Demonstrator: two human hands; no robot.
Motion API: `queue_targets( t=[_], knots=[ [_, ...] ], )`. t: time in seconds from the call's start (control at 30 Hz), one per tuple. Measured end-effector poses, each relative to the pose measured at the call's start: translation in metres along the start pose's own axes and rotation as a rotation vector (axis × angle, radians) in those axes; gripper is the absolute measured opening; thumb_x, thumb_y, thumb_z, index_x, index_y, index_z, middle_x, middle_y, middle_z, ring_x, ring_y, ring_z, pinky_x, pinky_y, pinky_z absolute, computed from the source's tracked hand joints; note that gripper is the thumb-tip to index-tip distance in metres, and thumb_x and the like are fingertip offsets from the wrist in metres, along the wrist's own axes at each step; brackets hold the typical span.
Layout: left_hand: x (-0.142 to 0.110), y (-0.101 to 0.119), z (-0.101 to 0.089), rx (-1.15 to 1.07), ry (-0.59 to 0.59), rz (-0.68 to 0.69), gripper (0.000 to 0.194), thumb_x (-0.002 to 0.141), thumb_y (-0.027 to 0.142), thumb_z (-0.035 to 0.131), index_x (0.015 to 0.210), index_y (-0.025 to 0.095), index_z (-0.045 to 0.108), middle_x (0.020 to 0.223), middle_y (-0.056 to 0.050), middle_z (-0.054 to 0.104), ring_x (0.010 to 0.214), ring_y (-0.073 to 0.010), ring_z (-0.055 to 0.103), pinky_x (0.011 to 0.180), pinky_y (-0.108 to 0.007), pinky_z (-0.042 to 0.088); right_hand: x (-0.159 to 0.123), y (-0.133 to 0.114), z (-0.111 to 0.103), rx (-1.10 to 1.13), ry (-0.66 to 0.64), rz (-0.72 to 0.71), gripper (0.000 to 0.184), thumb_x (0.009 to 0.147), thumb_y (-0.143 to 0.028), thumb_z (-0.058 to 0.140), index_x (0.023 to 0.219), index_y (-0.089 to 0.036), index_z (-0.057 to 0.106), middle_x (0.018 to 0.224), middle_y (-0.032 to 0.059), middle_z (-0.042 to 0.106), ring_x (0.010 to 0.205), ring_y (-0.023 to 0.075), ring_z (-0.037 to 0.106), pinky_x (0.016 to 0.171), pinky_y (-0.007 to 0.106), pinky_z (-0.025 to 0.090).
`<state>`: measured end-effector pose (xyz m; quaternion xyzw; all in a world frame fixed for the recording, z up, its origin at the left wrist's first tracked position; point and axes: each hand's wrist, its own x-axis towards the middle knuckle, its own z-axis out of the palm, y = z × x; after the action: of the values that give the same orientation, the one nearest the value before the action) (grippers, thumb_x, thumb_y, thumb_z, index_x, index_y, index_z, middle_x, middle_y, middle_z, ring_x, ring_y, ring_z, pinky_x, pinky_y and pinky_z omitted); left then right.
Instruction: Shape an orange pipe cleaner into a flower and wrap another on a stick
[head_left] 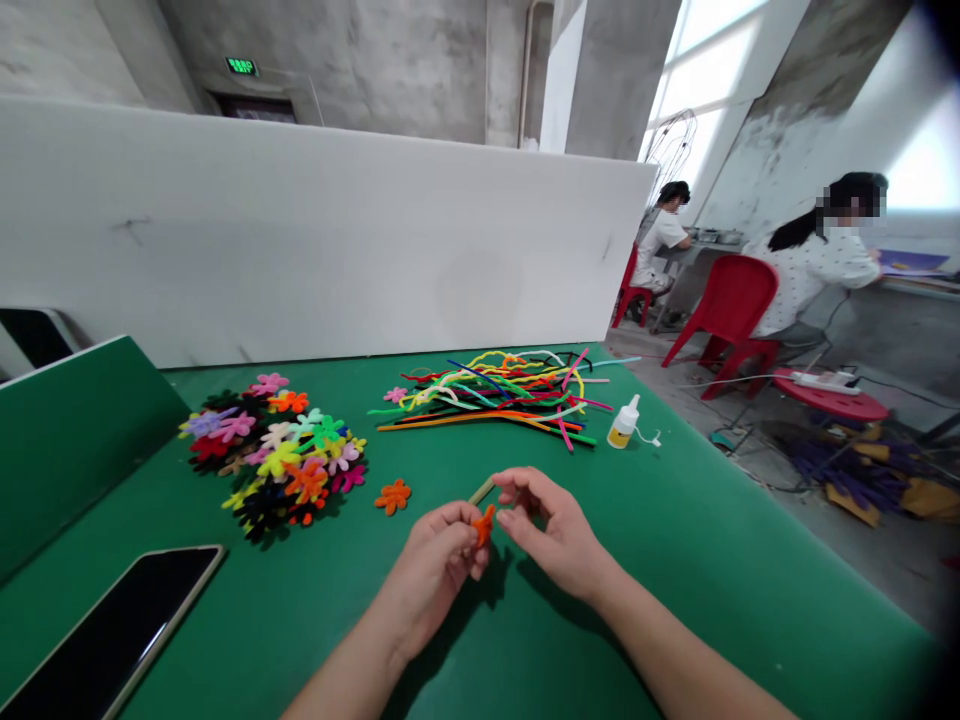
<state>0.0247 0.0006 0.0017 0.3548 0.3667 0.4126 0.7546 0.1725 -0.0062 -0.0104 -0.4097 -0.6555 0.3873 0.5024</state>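
Observation:
My left hand [448,550] pinches an orange pipe-cleaner flower [484,526] between thumb and fingers, just above the green table. Close on its right is my right hand [553,525], thumb and fingers curved and apart, with nothing clearly gripped. A short pale olive strip [482,490] shows between the hands, one end near my right fingertips; whether it is touched I cannot tell. Left of my hands, another orange flower [393,496] lies flat. Farther left is a heap of many-coloured fuzzy flowers [281,455].
Loose coloured pipe cleaners [495,395] lie across the back of the table [720,600], below a white partition [337,240]. A small glue bottle [623,424] stands at their right. A phone [112,630] lies front left. Two people sit near red chairs [731,300] beyond the right edge.

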Motion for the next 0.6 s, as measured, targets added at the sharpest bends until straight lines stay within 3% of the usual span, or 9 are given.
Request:
queue_targets(
  t=[0.13, 0.3, 0.43, 0.6],
  knots=[
    [0.0005, -0.0018, -0.003, -0.099, -0.097, -0.068, 0.005, 0.061, 0.01, 0.049, 0.057, 0.013, 0.052, 0.043, 0.002, 0.049, 0.042, -0.0078, 0.041, 0.043, -0.019, 0.026, 0.0009, -0.0036, -0.0015, -0.082, -0.061, -0.14, 0.017, 0.077, -0.022, 0.054, 0.093, -0.02, 0.059, 0.087, 0.0041, 0.053, 0.073, 0.0135, 0.049, 0.062, 0.025, 0.041],
    [0.0015, -0.0044, -0.0045, -0.112, -0.165, -0.116, 0.007, 0.059, 0.01, 0.046, 0.055, 0.015, 0.049, 0.039, 0.003, 0.044, 0.039, -0.0075, 0.036, 0.042, -0.02, 0.023, 0.0015, -0.0033, -0.0025, -0.136, -0.105, -0.144, 0.009, 0.079, -0.025, 0.053, 0.076, -0.017, 0.059, 0.075, 0.002, 0.051, 0.067, 0.0122, 0.048, 0.06, 0.023, 0.04],
    [0.0006, -0.0043, -0.0024, -0.014, -0.102, -0.096, 0.007, 0.058, 0.01, 0.045, 0.054, 0.016, 0.045, 0.041, 0.005, 0.04, 0.041, -0.0072, 0.033, 0.042, -0.02, 0.022, 0.0004, -0.0019, -0.0028, -0.232, -0.151, -0.082, 0.013, 0.08, -0.025, 0.05, 0.07, -0.017, 0.054, 0.067, -0.0008, 0.048, 0.059, 0.0103, 0.044, 0.054, 0.021, 0.036],
    [0.0021, -0.0067, -0.0012, 0.331, 0.045, 0.089, 0.008, 0.06, 0.011, 0.048, 0.055, 0.017, 0.044, 0.044, 0.007, 0.037, 0.043, -0.0075, 0.029, 0.043, -0.02, 0.02, -0.0011, -0.0008, -0.0024, -0.369, -0.173, 0.004, 0.014, 0.08, -0.022, 0.047, 0.068, -0.017, 0.049, 0.063, -0.0027, 0.046, 0.056, 0.0097, 0.04, 0.052, 0.02, 0.032]
  ],
)
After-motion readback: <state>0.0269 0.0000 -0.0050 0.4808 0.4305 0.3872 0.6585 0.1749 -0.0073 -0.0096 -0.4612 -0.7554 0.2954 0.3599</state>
